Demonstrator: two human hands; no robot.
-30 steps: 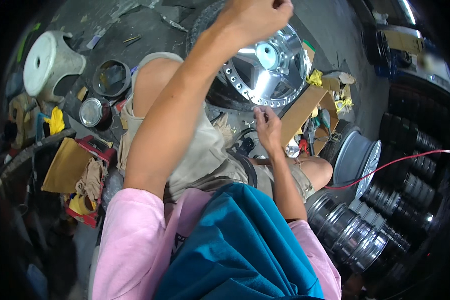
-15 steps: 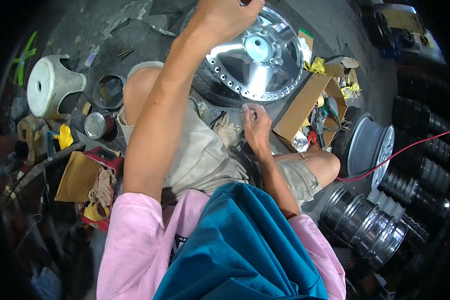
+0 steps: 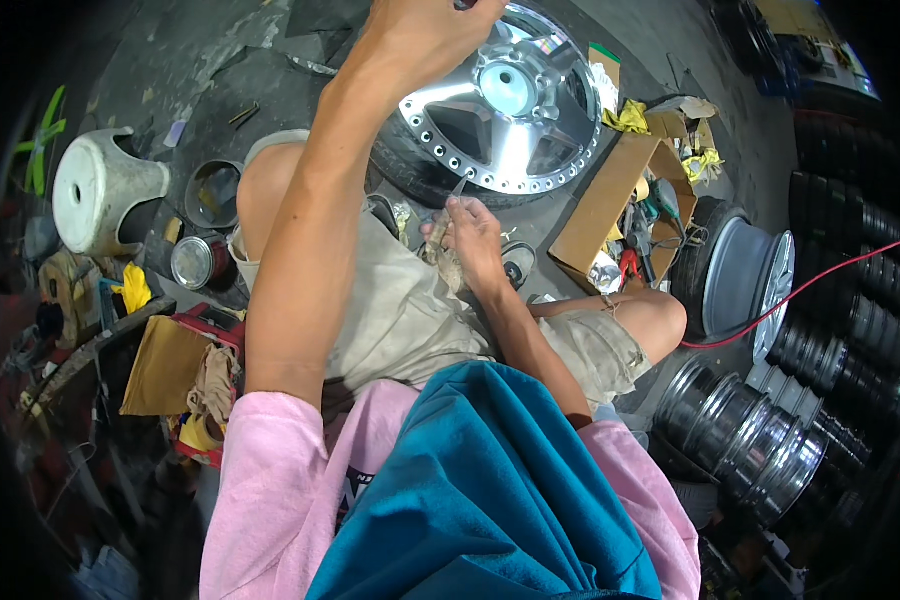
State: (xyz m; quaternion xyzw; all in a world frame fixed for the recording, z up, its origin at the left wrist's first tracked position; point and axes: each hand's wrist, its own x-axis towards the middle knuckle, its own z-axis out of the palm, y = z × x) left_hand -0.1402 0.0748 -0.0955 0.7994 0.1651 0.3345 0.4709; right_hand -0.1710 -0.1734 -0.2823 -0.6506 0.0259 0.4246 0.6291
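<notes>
A polished alloy wheel (image 3: 515,150) with broad spokes and a ring of small bolts lies face up, its tyre (image 3: 410,165) around it. My right hand (image 3: 475,235) is just below the near rim, thumb and fingers pinching a thin pointed tool (image 3: 461,186). The tip points up at the bolt ring; whether it touches cannot be told. Beneath this hand lies a crumpled beige cloth (image 3: 448,268). My left hand (image 3: 430,35) is over the wheel's far left side, fingers curled around something small and dark, mostly cut off by the top edge.
Right of the wheel stands a cardboard box (image 3: 595,215) of tools, with yellow cloth (image 3: 627,117) behind. Another wheel (image 3: 745,285) stands beyond it, crossed by a red hose (image 3: 820,292). Metal rims (image 3: 740,430) fill the lower right. A white stool (image 3: 95,190) and tins (image 3: 192,262) are at left.
My right hand has shifted left along the near rim with the pointed tool, and now sits over the beige cloth. The left hand stays over the wheel; the whole view has shifted slightly.
</notes>
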